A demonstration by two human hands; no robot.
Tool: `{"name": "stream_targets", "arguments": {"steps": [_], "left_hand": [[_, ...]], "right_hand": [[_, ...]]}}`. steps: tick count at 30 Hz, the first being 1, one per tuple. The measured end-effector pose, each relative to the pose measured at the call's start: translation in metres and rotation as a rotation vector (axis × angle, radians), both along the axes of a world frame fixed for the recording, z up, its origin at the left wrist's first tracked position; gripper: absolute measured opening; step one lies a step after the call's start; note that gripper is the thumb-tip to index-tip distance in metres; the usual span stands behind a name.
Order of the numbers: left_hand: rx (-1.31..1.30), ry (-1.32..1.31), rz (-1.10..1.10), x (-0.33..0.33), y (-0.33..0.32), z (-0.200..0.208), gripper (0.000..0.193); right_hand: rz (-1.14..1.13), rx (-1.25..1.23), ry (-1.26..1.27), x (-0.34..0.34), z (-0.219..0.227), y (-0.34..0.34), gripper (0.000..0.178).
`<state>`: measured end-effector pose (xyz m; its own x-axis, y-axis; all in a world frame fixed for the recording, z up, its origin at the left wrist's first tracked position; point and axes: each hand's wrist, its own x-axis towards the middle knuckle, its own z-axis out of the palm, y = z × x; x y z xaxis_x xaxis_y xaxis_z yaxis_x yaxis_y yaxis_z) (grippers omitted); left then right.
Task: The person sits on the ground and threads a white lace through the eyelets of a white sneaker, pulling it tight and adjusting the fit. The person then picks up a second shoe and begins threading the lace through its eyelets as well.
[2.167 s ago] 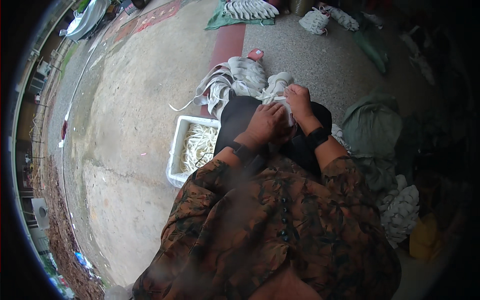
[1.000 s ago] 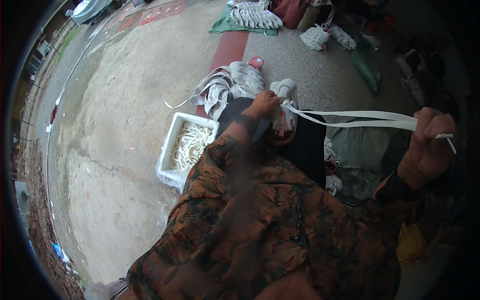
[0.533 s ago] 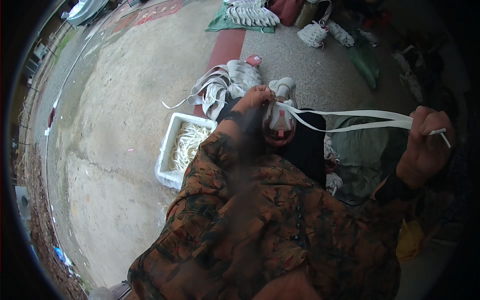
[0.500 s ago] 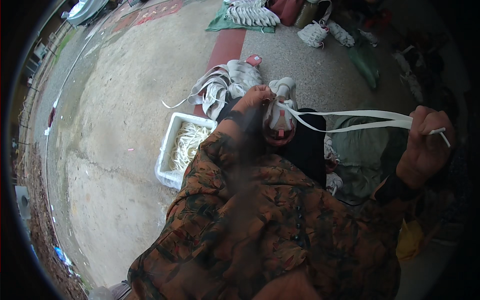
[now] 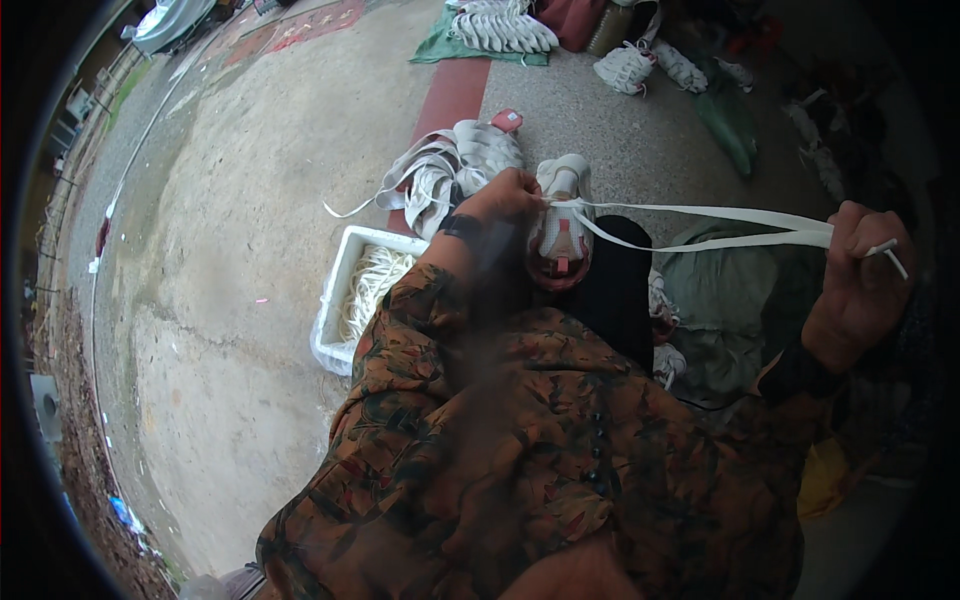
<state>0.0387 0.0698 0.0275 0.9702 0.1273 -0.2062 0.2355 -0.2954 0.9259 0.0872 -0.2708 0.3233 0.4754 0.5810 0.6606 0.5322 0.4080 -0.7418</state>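
A white and pink shoe rests on my lap, toe pointing away from me. My left hand grips the shoe at its left side, near the eyelets. A flat white shoelace runs in two strands from the shoe out to the right. My right hand is closed on the lace's far ends, pulled taut well to the right of the shoe, with the tips sticking out past my fingers.
A white tub of laces stands on the concrete to my left. A pile of white shoes lies beyond it. More shoes sit on a green cloth farther off, and grey-green bags lie at my right.
Both hands were together on the shoe at first. My right hand then drew the lace far out to the right and holds it there; the left stayed on the shoe.
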Motion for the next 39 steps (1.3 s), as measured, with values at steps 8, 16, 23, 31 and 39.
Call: {"name": "stream_targets", "arguments": {"steps": [8, 16, 23, 31, 39], "left_hand": [[-0.294, -0.156, 0.567, 0.020, -0.013, -0.039, 0.008], [0.097, -0.361, 0.668, 0.012, -0.011, -0.025, 0.024], [0.038, -0.418, -0.360, -0.028, -0.076, 0.049, 0.020], [0.341, -0.613, -0.516, -0.043, -0.101, 0.012, 0.023], [0.194, -0.643, -0.472, -0.047, -0.097, 0.003, 0.039]], "right_hand": [[0.039, -0.052, -0.041, -0.001, 0.009, 0.003, 0.022], [0.128, -0.019, -0.097, -0.022, 0.031, 0.036, 0.021], [0.425, -0.096, -0.063, -0.044, 0.027, 0.093, 0.022], [-0.063, -0.791, -0.121, 0.051, -0.183, 0.116, 0.030], [-0.259, -0.524, 0.220, 0.066, -0.319, 0.147, 0.015]]}}
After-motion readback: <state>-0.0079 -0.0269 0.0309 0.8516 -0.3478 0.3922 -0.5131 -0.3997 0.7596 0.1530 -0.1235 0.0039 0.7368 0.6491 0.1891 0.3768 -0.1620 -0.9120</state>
